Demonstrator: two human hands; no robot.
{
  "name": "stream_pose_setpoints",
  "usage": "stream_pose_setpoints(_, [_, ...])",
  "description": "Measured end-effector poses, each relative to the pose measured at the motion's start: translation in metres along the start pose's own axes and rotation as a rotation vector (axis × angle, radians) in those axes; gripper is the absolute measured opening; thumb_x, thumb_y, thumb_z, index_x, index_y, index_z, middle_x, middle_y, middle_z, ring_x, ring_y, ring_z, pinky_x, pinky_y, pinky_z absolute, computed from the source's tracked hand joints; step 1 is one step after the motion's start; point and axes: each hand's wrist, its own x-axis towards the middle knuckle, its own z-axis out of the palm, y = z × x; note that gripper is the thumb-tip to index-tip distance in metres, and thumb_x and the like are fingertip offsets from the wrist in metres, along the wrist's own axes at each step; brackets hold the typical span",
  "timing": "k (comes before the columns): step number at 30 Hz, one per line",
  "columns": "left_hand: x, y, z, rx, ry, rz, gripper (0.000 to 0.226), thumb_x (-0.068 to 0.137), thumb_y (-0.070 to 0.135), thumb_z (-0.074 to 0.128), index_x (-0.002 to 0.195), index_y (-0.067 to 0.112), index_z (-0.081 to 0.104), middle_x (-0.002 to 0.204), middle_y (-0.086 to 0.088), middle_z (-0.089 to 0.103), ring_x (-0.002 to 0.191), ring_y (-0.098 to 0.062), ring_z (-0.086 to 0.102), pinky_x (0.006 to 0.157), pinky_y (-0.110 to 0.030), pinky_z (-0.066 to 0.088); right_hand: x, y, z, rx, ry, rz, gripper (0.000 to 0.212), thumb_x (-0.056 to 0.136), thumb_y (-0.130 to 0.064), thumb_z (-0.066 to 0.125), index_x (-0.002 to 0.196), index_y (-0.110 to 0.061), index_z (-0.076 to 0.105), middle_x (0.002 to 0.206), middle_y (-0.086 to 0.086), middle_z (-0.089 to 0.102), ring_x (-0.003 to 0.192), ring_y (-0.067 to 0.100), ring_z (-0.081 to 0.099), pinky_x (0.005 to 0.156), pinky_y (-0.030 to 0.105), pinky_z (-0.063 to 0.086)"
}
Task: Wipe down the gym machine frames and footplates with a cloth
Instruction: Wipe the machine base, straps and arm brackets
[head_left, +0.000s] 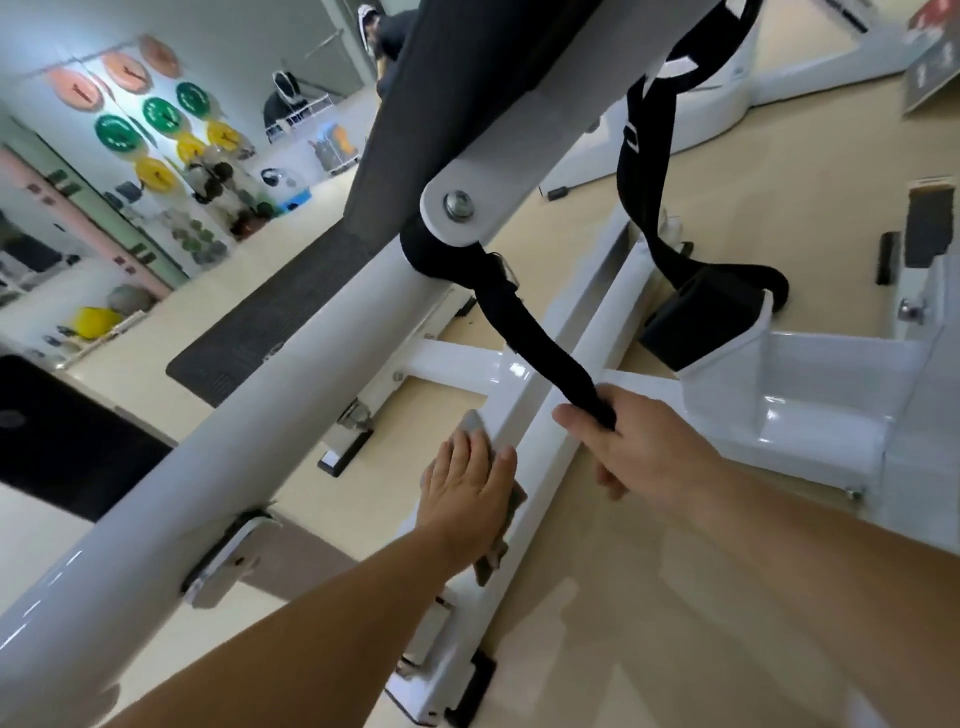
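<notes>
A white gym machine fills the view, with a low white base rail (566, 358) running along the floor. My left hand (465, 486) lies flat on a grey cloth (475, 423) and presses it against the side of that rail. The cloth shows above my fingertips and below my palm. My right hand (631, 441) grips the lower end of a black strap (524, 332) that hangs from the machine's pivot, holding it just right of the rail.
A thick white tube (223, 467) slants across the left, close above my left forearm. A white footplate bracket (810, 395) sits at right. Black floor mats (270, 322) lie at left. Coloured weight plates (156, 114) hang on the far wall.
</notes>
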Motion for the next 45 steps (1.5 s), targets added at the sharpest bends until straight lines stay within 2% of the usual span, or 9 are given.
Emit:
stream_pose_setpoints(2, [-0.014,-0.002,-0.005,-0.006,-0.087,-0.057,0.074,0.102,0.062,0.02,0.16,0.017,0.02,0.169,-0.009,0.013,0.156,-0.029,0.007,0.127,-0.049,0.008,-0.009,0.0,-0.004,-0.161,0.068,-0.101,0.049,0.09,-0.076,0.035,0.097,-0.03,0.051,0.058,-0.004,0.06,0.049,0.005,0.058,0.053,0.024,0.045])
stream_pose_setpoints(5, [-0.031,-0.01,-0.009,0.074,-0.207,-0.11,0.072,0.106,0.057,0.026,0.163,0.031,-0.01,0.168,0.009,-0.021,0.155,-0.017,-0.021,0.124,-0.044,-0.009,-0.019,0.004,0.0,0.015,0.086,-0.152,0.051,0.09,-0.073,0.029,0.098,-0.027,0.05,0.064,0.003,0.06,0.051,0.016,0.059,0.054,0.041,0.056])
stream_pose_setpoints(18, [0.024,0.006,0.005,0.159,-0.063,-0.078,0.071,0.107,0.049,0.031,0.162,0.032,-0.011,0.172,0.006,-0.009,0.158,-0.022,-0.007,0.128,-0.041,0.002,0.052,0.032,-0.048,0.219,0.23,-0.066,0.024,0.102,-0.042,0.056,0.096,-0.022,0.065,0.087,0.001,0.07,0.087,0.021,0.067,0.08,0.044,0.054])
stream_pose_setpoints(24, [0.078,0.016,0.0,0.124,-0.061,-0.012,0.068,0.106,0.058,0.027,0.163,0.033,-0.001,0.172,0.009,0.0,0.158,-0.018,-0.003,0.126,-0.039,0.006,0.07,0.026,-0.047,0.029,0.25,-0.054,0.03,0.105,-0.046,0.047,0.08,-0.03,0.051,0.072,-0.006,0.055,0.072,0.013,0.054,0.059,0.034,0.037])
stream_pose_setpoints(28, [0.072,0.014,0.006,0.074,0.003,0.022,0.068,0.106,0.06,0.026,0.163,0.035,0.0,0.171,0.009,0.006,0.157,-0.018,0.005,0.128,-0.041,0.011,0.068,0.037,-0.041,-0.347,0.566,-0.252,0.039,0.106,-0.047,0.038,0.075,-0.025,0.041,0.069,-0.002,0.05,0.063,0.021,0.049,0.052,0.032,0.029])
stream_pose_setpoints(30, [0.058,0.01,0.008,0.088,0.062,0.053,0.067,0.106,0.058,0.024,0.163,0.034,-0.001,0.17,0.009,0.012,0.155,-0.019,0.011,0.128,-0.041,0.015,0.065,0.045,-0.039,-0.577,0.648,-0.442,0.041,0.108,-0.041,0.038,0.078,-0.016,0.05,0.077,0.004,0.056,0.073,0.028,0.054,0.061,0.035,0.037])
stream_pose_setpoints(32, [0.044,0.006,0.012,0.123,0.101,0.079,0.068,0.107,0.057,0.025,0.163,0.034,-0.005,0.169,0.011,0.01,0.155,-0.018,0.008,0.128,-0.04,0.012,0.064,0.054,-0.037,-0.741,0.666,-0.587,0.041,0.107,-0.035,0.044,0.083,-0.006,0.061,0.099,0.012,0.067,0.101,0.037,0.062,0.092,0.045,0.047])
stream_pose_setpoints(34, [0.042,0.005,0.013,0.187,0.138,0.094,0.068,0.107,0.055,0.027,0.163,0.033,-0.005,0.169,0.01,0.01,0.153,-0.019,0.011,0.127,-0.038,0.014,0.064,0.056,-0.042,-0.869,0.694,-0.581,0.043,0.107,-0.034,0.047,0.089,-0.001,0.067,0.126,0.016,0.067,0.129,0.042,0.054,0.118,0.056,0.031])
stream_pose_setpoints(45, [0.126,0.052,0.009,0.171,0.068,0.078,0.067,0.106,0.053,0.034,0.162,0.026,0.011,0.167,0.004,0.022,0.149,-0.021,0.023,0.121,-0.04,0.024,0.091,0.055,-0.056,-0.681,0.598,-0.294,0.061,0.095,-0.068,0.028,0.091,-0.03,0.076,0.125,-0.003,0.058,0.144,0.035,0.031,0.116,0.064,0.018])
